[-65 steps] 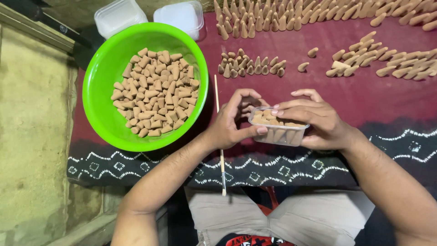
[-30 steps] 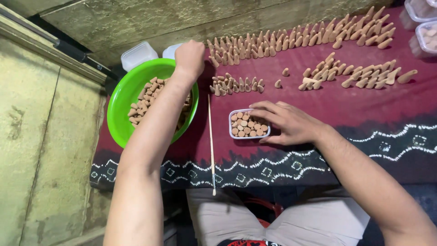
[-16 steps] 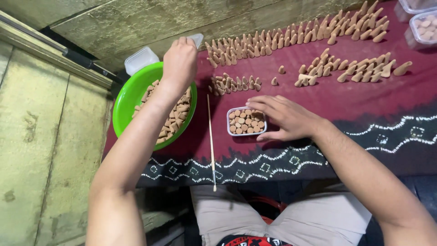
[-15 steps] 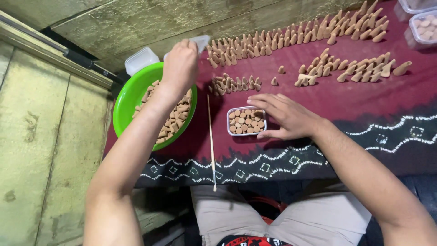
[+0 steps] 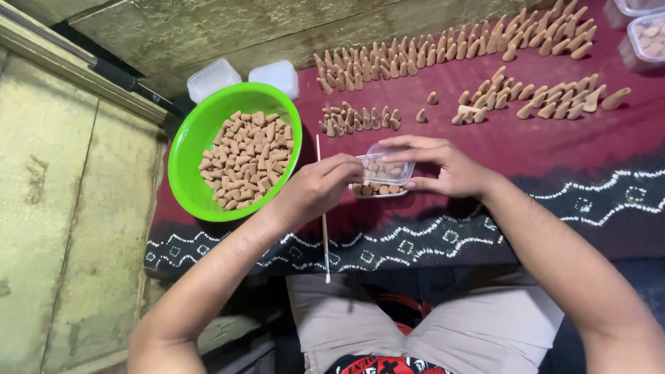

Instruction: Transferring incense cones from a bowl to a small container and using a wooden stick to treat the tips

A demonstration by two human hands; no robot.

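A small clear plastic box (image 5: pixel 377 188) packed with brown incense cones sits on the maroon cloth (image 5: pixel 540 149) in front of me. A clear lid (image 5: pixel 389 167) is held tilted just above it. My left hand (image 5: pixel 313 188) pinches the lid's left edge. My right hand (image 5: pixel 445 168) is on the right side, fingers curled over the lid's far edge and thumb against the box's right end. A thin wooden stick (image 5: pixel 323 228) lies on the cloth under my left hand.
A green bowl (image 5: pixel 185 142) of loose cones (image 5: pixel 246 158) stands at the left. Two stacks of clear tubs (image 5: pixel 215 77) and lids (image 5: pixel 276 75) sit behind it. Rows and clusters of cones (image 5: pixel 443 50) cover the far cloth. Filled boxes (image 5: pixel 648 38) stand at the top right.
My left hand came back from the stack behind the green bowl with a clear lid and brought it over the small box. My right hand lifted from beside the box onto the lid.
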